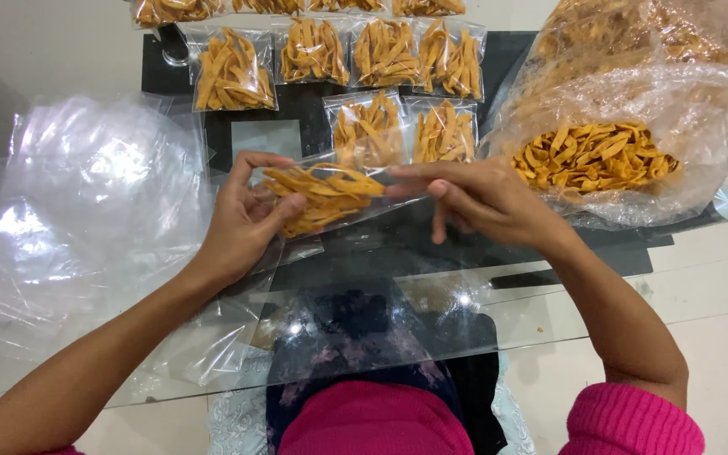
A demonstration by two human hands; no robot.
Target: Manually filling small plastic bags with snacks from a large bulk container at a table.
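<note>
We hold a small clear bag of orange snack strips (323, 195) above the middle of the glass surface (701, 286); our left hand (244, 221) grips its left end, our right hand (480, 200) pinches its right end; filled bags (313, 52) line the far edge; a big open sack of strips (625, 126) sits at the far right corner; empty clear bags (86, 202) lie at the left edge.
</note>
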